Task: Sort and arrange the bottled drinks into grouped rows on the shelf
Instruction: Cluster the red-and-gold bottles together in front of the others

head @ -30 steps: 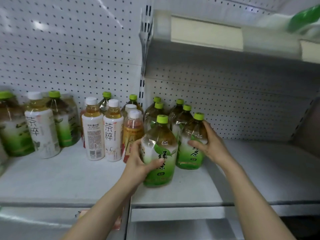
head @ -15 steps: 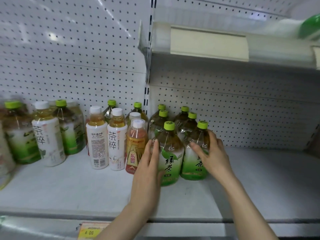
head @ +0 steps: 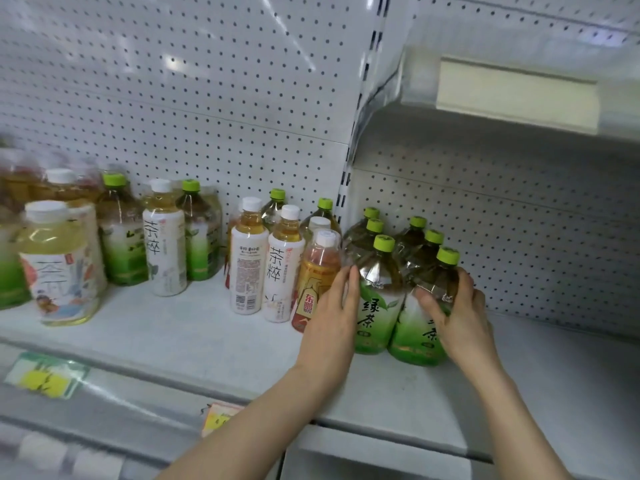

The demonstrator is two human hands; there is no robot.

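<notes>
Two rows of green tea bottles with lime caps stand at the shelf's middle, three deep. My left hand (head: pixel 332 313) lies with straight fingers against the left side of the front left green tea bottle (head: pixel 379 299). My right hand (head: pixel 457 313) curls round the front right green tea bottle (head: pixel 420 337), thumb on its front and fingers behind its shoulder. The two front bottles stand upright and touch each other. More green tea bottles (head: pixel 415 233) line up behind them.
Left of my left hand stand an orange-labelled bottle (head: pixel 317 282) and white-labelled tea bottles (head: pixel 246 268). Further left is a mixed group with green tea bottles (head: pixel 119 237) and a large pale yellow bottle (head: pixel 57 265). Bare shelf board (head: pixel 554 368) lies to the right, under an upper shelf (head: pixel 516 95).
The front left green tea bottle has gone back from the shelf's front to stand beside the right one. My left hand changed from gripping it to lying flat against it.
</notes>
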